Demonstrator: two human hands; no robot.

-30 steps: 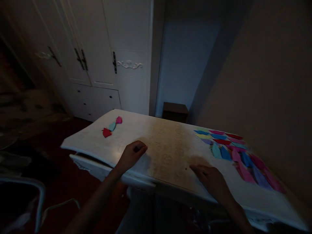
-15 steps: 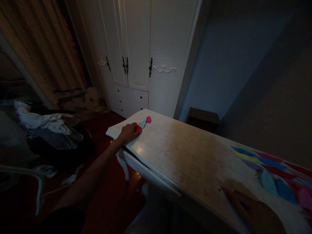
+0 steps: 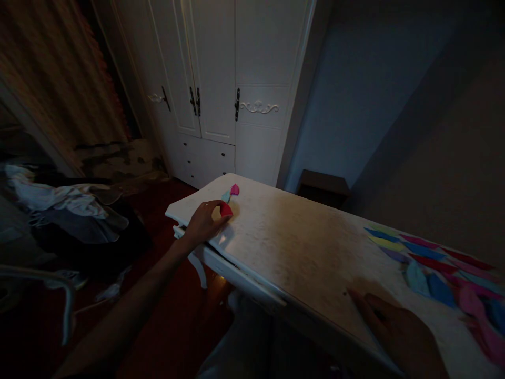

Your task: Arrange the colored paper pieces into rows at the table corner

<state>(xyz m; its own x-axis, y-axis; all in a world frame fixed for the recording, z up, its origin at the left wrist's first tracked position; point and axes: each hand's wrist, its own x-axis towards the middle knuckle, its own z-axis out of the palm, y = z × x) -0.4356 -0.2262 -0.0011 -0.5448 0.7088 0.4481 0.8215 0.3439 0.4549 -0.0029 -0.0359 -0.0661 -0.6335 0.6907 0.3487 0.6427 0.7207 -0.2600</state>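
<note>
My left hand (image 3: 205, 221) is at the far left end of the white table (image 3: 300, 226), with thumb and fingers pinched on a small red folded paper piece (image 3: 225, 210). Just behind that piece lie a pale turquoise paper piece (image 3: 225, 196) and a bright pink one (image 3: 235, 189). Close to the front edge on the right, my right hand (image 3: 398, 326) rests low over the tabletop, its index finger stretched out and the others loosely bent. No object shows in it. The fingertip is beside a small dark spot (image 3: 344, 293).
Many coloured paper pieces (image 3: 426, 252) are spread over the table's right end. A slightly pulled-out drawer (image 3: 240, 281) runs under the front edge. Behind stand a white wardrobe (image 3: 256, 137) and a dark low cabinet (image 3: 323, 184). Clothes (image 3: 59, 197) are heaped at left.
My left hand has drawn the red piece slightly right and towards me, away from the turquoise one. My right hand stays in place on the table. The view has turned slightly right.
</note>
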